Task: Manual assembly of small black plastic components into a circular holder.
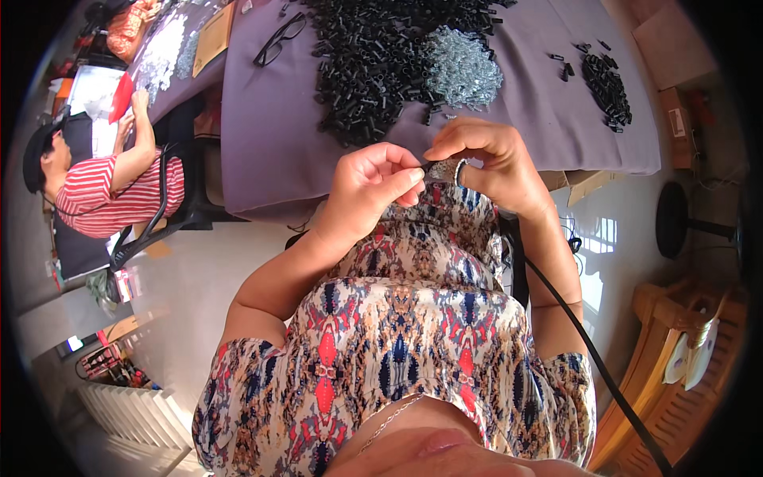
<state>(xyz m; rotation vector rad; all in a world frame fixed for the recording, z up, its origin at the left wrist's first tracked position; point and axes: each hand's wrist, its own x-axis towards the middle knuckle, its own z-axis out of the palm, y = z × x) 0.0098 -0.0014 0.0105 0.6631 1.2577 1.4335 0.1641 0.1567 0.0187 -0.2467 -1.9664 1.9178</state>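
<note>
My left hand (377,186) is closed in a pinch, thumb against fingers, at the near edge of the cloth-covered table. At its fingertips is a small black tube-like piece (427,167). My right hand (497,163) curls in from the other side, its index fingertip meeting the same piece; a pale band with a dark edge (460,172) shows by its thumb. Whatever else its fingers grip is too small to make out. Just beyond both hands lies a large heap of short black tubes (366,75), with a mound of small clear pieces (465,70) against its right side.
A smaller group of black tubes (608,87) lies on the purple-grey cloth (540,103) at the right. Dark-framed glasses (280,40) rest at the left. Another person (111,179) in a striped top sits at a table further left. A black cable (588,342) runs past my right arm.
</note>
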